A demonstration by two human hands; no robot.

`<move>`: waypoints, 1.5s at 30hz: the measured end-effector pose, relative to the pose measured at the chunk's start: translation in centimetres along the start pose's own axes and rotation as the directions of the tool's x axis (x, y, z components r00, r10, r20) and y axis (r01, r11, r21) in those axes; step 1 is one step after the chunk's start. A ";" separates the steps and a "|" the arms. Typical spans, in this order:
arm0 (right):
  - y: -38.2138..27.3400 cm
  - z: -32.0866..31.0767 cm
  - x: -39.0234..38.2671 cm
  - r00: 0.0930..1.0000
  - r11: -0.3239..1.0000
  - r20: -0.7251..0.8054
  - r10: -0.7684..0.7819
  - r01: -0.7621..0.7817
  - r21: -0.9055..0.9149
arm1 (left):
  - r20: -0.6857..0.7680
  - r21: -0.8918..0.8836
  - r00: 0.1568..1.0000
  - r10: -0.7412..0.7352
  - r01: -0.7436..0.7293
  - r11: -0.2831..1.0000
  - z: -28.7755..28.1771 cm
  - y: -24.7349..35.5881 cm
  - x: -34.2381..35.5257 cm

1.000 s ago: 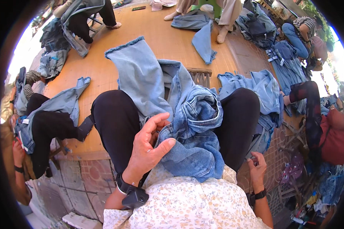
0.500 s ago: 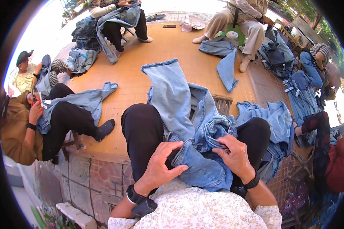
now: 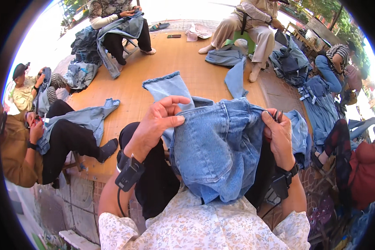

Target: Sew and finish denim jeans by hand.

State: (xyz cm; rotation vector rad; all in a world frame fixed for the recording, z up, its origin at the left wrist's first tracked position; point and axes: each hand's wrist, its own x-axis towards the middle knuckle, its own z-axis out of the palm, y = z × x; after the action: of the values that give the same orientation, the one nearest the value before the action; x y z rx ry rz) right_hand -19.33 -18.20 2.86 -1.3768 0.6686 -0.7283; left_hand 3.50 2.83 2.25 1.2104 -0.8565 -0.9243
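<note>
1. Holding the blue jeans (image 3: pixel 212 146) by their upper edge, we have both hands on the denim.
2. Our left hand (image 3: pixel 154 125) pinches the left corner between thumb and fingers.
3. Our right hand (image 3: pixel 281 133) grips the right corner; a small dark item (image 3: pixel 275 113) shows at its fingertips, too small for us to identify.
4. Jeans sit over our lap, between the knees, bunched toward our floral shirt (image 3: pixel 221 227); a paler leg with frayed hem (image 3: pixel 166 85) extends beyond our left hand.
5. We see more light denim (image 3: pixel 300 133) beside our right hand.
6. Ahead of us: tan platform (image 3: pixel 183 58), dark phone-like slab (image 3: pixel 174 36) and pink cloth (image 3: pixel 199 31) at its far end.
7. Left of us, a seated co-worker in brown (image 3: pixel 21 150) has denim (image 3: pixel 81 121) across the legs.
</note>
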 end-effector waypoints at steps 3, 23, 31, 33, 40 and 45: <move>2.7 0.0 3.7 0.999 0.994 -0.019 0.032 -0.034 -0.102 | -0.044 -0.042 0.995 -0.085 0.083 0.996 -1.3 -1.8 3.7; 0.0 4.2 -4.0 0.800 0.636 0.499 -0.333 0.582 -0.507 | -0.269 0.012 0.893 -0.360 0.377 0.926 -3.4 -9.5 11.0; -0.4 4.8 3.4 0.968 0.967 0.221 -0.122 0.166 -0.194 | -0.353 0.203 0.919 -0.179 0.262 0.944 -2.3 -10.5 12.0; 0.2 5.0 4.9 0.968 0.965 0.227 -0.110 0.158 -0.208 | -0.423 0.380 0.905 0.047 0.130 0.916 -2.1 -10.5 11.9; 1.4 5.6 9.5 0.978 0.967 0.195 -0.075 0.119 -0.226 | -0.331 0.565 0.848 0.413 -0.173 0.807 -0.2 -4.6 8.9; 3.4 4.0 11.9 0.977 0.975 0.187 -0.101 0.134 -0.176 | -0.228 0.582 0.941 0.249 -0.073 0.810 -0.3 -4.4 7.6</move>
State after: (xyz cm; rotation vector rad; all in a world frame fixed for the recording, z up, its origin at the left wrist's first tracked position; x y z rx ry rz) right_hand -8.61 -24.88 -0.22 -1.6455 0.5278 -0.6386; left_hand 6.20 -4.49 -1.74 1.7075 -1.0087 -0.3236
